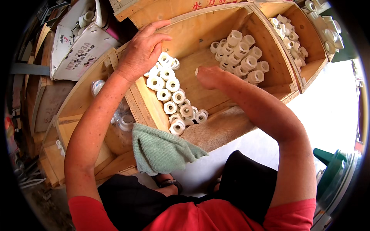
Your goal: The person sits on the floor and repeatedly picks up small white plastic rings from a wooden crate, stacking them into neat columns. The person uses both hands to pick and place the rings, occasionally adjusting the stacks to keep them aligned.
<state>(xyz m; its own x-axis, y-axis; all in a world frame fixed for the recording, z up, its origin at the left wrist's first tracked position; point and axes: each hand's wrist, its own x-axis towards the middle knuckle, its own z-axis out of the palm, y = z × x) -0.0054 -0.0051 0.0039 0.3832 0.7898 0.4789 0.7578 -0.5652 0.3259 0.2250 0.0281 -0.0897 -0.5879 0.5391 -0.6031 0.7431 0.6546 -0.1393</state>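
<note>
My left hand (144, 50) rests near the far left edge of a wooden bin (196, 60), fingers apart, right by a pile of white plastic pipe fittings (173, 84). My right hand (209, 76) is curled over the middle of the same bin; a small white piece shows at its fingertips, too little of it to name. To the right of that hand lies a heap of translucent white threaded plastic fittings (241, 53). A green cloth (162, 147) hangs over the bin's near left corner, beside a brown plush cloth (216, 127) draped on the near edge.
On the left, another wooden compartment (65, 118) holds plastic bags and a clear round part. Behind it stands a printed cardboard box (81, 55) with white fittings. A further bin (313, 43) at the upper right holds small white fittings. Green objects (332, 170) stand at the lower right.
</note>
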